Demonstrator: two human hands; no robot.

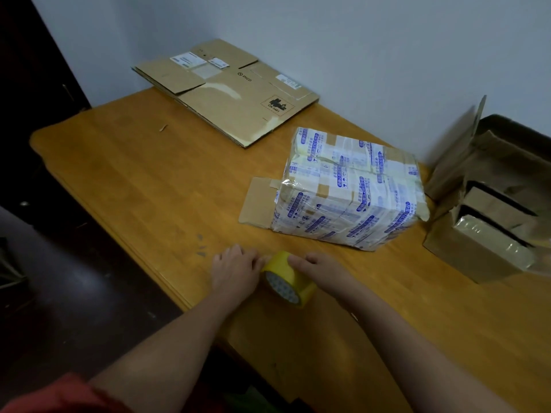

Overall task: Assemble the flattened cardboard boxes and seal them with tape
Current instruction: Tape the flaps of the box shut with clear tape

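At the near edge of the table (149, 180), both hands were on the yellow roll of tape (287, 278), which lay on its side on the wood with its patterned core facing the camera. The right hand (322, 268) was draped over the top and far side of the roll, its grip curled round the yellow band with one finger laid across the top. The left hand (235, 269) sat knuckles up just beside the roll, fingertips tucked against its left rim; whether that grip pinched a tape end or only touched the roll, I couldn't tell. Further back and to the right, well apart from the hands, stood a taped box (348, 189), wrapped all over in white and blue printed tape, with one bare cardboard flap (258, 204) lying flat on the table toward the left. Behind it, at the far side, the flattened box (226, 93) leaned against the pale wall (357, 40), labels and a printed mark on its face. At the right edge sat an open box (483, 251), flaps up, smaller cartons inside. A red sleeve (59, 394) showed at the lower left.
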